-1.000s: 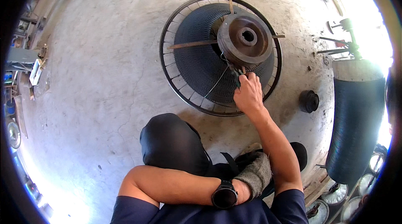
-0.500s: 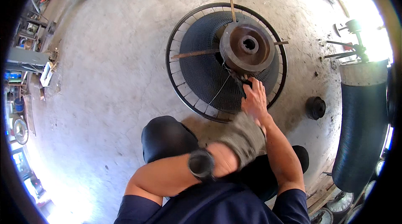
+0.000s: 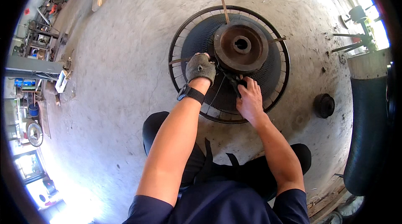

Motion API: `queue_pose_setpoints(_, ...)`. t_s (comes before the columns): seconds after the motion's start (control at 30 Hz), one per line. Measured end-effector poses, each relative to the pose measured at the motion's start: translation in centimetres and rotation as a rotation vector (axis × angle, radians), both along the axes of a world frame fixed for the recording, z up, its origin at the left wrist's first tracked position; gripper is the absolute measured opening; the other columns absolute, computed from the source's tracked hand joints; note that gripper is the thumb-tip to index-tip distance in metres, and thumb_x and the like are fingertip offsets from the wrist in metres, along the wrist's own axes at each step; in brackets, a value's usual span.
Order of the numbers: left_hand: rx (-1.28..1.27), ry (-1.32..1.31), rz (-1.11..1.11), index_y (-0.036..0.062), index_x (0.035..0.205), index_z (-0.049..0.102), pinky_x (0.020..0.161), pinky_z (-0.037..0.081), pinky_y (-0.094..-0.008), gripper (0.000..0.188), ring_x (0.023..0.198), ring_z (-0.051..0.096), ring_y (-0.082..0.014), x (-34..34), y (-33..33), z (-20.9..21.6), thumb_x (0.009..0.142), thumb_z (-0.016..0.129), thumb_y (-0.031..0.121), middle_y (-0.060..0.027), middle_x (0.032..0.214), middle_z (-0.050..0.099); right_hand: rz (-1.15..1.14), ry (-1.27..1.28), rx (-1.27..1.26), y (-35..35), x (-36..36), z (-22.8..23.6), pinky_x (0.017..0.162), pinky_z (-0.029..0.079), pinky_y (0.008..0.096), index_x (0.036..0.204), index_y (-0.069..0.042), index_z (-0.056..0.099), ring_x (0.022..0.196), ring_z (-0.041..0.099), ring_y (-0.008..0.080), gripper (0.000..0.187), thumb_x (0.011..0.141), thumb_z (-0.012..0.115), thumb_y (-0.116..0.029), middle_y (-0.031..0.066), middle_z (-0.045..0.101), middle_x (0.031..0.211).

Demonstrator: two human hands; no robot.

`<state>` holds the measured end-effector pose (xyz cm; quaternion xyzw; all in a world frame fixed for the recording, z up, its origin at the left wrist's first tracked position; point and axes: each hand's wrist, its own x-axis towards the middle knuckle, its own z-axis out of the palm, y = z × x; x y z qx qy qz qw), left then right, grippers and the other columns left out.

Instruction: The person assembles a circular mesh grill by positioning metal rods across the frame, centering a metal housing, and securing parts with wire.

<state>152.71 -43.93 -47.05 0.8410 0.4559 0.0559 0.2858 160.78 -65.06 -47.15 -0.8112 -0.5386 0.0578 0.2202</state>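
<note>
A dark spoked ring [image 3: 170, 62] lies flat on the floor, with a broad black ribbed coil [image 3: 192, 39] on it. On the coil sits a rusty round metal wheel [image 3: 219, 54] with a hole through its hub. My left hand [image 3: 201, 69], in a worn knit glove with bare fingertips, is closed at the coil's left part, beside the wheel; its fingers curl out of sight. My right hand [image 3: 250, 98], ungloved, grips black-handled pliers [image 3: 235, 85] just below the wheel. A thin pale wire [image 3: 216, 97] runs down over the coil, left of the pliers.
Flat bars [image 3: 225, 9] stick out from under the wheel. A small black roll [image 3: 324, 106] lies on the floor to the right. Farther right stands a large dark cylinder [image 3: 368, 132] with a pale end. Shelves and clutter line the left side, near a grey beam [image 3: 33, 65].
My gloved left hand has swung up from across my right forearm to the coil's left part. My right hand keeps its grip on the pliers. The view has shifted slightly.
</note>
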Motion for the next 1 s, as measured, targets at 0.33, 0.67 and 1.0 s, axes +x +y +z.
queue_pose_setpoints(0.33,-0.030,0.068,0.107,0.0082,0.103,0.072,0.091,0.051,-0.0460,0.027,0.106,0.064,-0.0371,2.4,-2.9,0.1,0.080,0.062,0.017,-0.0201,0.109,0.068,-0.020,-0.009,0.028,-0.4,0.4,0.0,0.094,0.042,0.0435,0.092,-0.001,0.065,0.113,0.049,0.0363,0.029,0.063,0.068,-0.003,0.0217,0.050,0.128)
queue_pose_setpoints(0.67,0.105,-0.010,0.064,0.0046,0.095,0.068,0.085,0.050,-0.0462,0.019,0.098,0.064,-0.0401,1.7,-2.3,-1.9,0.080,0.062,0.016,-0.0209,0.100,0.068,-0.098,-0.076,-0.028,0.7,-0.4,0.5,0.095,0.039,0.0408,0.089,-0.001,0.067,0.107,0.052,0.0316,0.020,0.071,0.063,-0.006,0.0183,0.057,0.115)
queue_pose_setpoints(1.0,-0.021,-0.166,0.043,0.0037,0.088,0.067,0.078,0.050,-0.0403,0.015,0.087,0.065,-0.0304,-0.6,-3.9,-1.4,0.082,0.071,0.017,-0.0154,0.090,0.067,-0.081,-0.104,0.015,-2.7,1.8,4.4,0.102,0.037,0.0434,0.091,-0.004,0.064,0.107,0.056,0.0306,0.018,0.074,0.059,-0.002,0.0134,0.061,0.102)
